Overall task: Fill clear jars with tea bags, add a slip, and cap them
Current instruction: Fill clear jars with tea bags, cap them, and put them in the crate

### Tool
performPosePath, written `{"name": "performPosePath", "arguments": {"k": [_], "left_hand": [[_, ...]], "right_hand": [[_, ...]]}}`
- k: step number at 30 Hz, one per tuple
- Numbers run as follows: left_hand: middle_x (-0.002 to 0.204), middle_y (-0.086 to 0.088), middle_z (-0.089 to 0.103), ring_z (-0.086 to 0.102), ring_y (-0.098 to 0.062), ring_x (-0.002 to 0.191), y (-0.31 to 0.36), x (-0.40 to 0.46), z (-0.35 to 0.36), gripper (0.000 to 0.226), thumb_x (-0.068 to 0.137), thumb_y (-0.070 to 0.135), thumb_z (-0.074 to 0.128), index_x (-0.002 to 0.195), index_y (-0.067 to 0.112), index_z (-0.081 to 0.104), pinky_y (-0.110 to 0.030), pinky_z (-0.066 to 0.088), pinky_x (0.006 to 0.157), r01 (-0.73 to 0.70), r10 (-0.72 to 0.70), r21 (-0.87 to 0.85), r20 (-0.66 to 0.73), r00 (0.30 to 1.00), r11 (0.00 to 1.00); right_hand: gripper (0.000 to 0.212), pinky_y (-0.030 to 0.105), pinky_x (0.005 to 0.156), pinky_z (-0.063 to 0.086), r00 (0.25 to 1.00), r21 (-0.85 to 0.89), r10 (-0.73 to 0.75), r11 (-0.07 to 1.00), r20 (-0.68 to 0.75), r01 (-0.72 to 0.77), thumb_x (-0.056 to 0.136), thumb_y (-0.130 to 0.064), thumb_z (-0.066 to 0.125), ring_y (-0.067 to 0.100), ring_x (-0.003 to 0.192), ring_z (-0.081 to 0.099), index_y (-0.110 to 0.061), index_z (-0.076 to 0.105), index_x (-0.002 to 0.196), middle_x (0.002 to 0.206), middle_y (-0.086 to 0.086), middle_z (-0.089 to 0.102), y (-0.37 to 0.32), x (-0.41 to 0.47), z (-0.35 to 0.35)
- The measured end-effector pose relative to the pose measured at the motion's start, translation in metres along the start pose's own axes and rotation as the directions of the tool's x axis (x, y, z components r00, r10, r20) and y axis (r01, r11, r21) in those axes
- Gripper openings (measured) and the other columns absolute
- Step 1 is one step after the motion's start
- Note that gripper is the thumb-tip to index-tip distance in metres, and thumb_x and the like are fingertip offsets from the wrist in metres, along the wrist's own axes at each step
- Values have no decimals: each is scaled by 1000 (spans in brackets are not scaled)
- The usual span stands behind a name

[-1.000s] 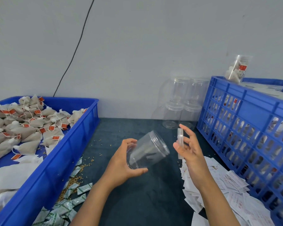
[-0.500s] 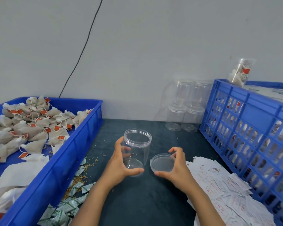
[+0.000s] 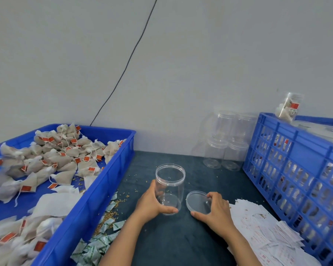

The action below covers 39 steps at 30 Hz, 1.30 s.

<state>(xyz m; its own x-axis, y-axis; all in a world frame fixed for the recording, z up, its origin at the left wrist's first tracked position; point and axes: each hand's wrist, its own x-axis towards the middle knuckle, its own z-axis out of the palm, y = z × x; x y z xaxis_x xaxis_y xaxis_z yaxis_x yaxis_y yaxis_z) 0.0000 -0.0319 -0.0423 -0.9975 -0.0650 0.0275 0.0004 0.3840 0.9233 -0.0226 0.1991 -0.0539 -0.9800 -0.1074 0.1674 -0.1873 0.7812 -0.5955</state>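
Tray: the blue tray (image 3: 96,191) on the left holds the loose tea bags (image 3: 65,162), none yet taken.
Crate: the blue crate (image 3: 296,169) on the right has a filled jar (image 3: 287,108) on its rim; its contents are blurred behind the lattice.
Jar: the clear jar (image 3: 170,187), tilted in the air a second ago, now stands upright and empty on the dark mat, ready for filling.
Left hand: the left hand (image 3: 152,203) curls round the jar's lower wall.
Right hand: the right hand (image 3: 215,209) has set the lid (image 3: 197,202) flat just beside the jar, fingers arched on its rim.
Slips: the paper slips (image 3: 261,233) lie under the right wrist, partly cut off; their print is unreadable.
Spare jars: the empty stacked jars (image 3: 227,143) by the wall are hard to count.
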Motion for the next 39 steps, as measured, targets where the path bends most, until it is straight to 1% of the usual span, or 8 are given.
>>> {"name": "performPosePath", "arguments": {"k": [5, 9, 11, 15, 19, 24, 30, 39], "left_hand": [[140, 5, 51, 48, -10, 128, 12, -4, -15, 104, 53, 19, 95, 138, 24, 36, -30, 38, 111, 104, -108, 36, 173, 979, 994], [150, -3, 40, 40, -22, 136, 46, -8, -37, 122, 65, 20, 89, 151, 25, 2, -36, 33, 112, 148, -267, 391, 270, 925, 908], [147, -8, 43, 47, -28, 129, 68, -5, -50, 113, 74, 18, 82, 152, 27, 1, -40, 42, 102, 159, -310, 544, 196, 930, 824], [137, -11, 52, 58, -29, 113, 114, 1, -75, 61, 86, 9, 69, 141, 11, 41, -37, 49, 90, 119, -208, 614, 76, 975, 781], [121, -14, 63, 62, -20, 84, 135, 4, -114, 37, 92, 1, 58, 129, 4, 54, -25, 51, 70, 123, -138, 292, 32, 990, 949], [97, -6, 68, 64, -11, 71, 110, -2, -175, 18, 93, 6, 59, 111, 6, 63, -20, 51, 60, 143, -138, 21, -153, 978, 990], [102, -13, 67, 66, -20, 83, 38, 13, -223, 12, 91, 5, 60, 103, 7, 64, -35, 57, 75, 267, -230, 55, -364, 903, 962], [128, -3, 57, 56, -20, 112, -45, 41, -281, 38, 89, 8, 58, 125, 21, 52, -33, 52, 90, 403, -113, 519, -502, 857, 754]], "right_hand": [[73, 35, 108, 29, 952, -280, 96, 960, 291, -11, 71, -61, 72, 21, 127, 38, -26, 41, 127, 135, -3, 39, -18, 13, -28], [58, 28, 90, 43, 905, -153, 82, 988, 417, -19, 83, -38, 72, 18, 118, 48, -25, 44, 132, 138, 0, 44, -47, 26, -66], [36, 27, 91, 43, 944, -21, -11, 1000, 331, 19, 89, -22, 65, 15, 114, 53, -22, 53, 123, 131, 3, 52, -72, 34, -82], [17, 30, 81, 45, 987, 227, -114, 970, 110, 87, 94, -7, 55, 21, 104, 60, -14, 64, 106, 112, 7, 63, -135, 41, -99], [20, 30, 77, 51, 985, 550, -163, 829, 59, 104, 92, 6, 48, 23, 90, 61, -5, 63, 97, 100, 14, 65, -194, 39, -89], [25, 27, 70, 56, 960, 774, -213, 633, 181, -5, 93, 9, 42, 20, 78, 67, -6, 62, 90, 85, 8, 68, -254, 37, -45], [36, 31, 83, 55, 927, 720, -287, 693, 241, 27, 90, 14, 36, 21, 88, 65, -11, 62, 89, 89, 5, 66, -299, 52, 38], [30, 21, 80, 50, 910, 508, -307, 851, 278, 132, 92, 6, 39, 13, 97, 59, -13, 59, 103, 102, 2, 61, -326, 119, 110]]}}
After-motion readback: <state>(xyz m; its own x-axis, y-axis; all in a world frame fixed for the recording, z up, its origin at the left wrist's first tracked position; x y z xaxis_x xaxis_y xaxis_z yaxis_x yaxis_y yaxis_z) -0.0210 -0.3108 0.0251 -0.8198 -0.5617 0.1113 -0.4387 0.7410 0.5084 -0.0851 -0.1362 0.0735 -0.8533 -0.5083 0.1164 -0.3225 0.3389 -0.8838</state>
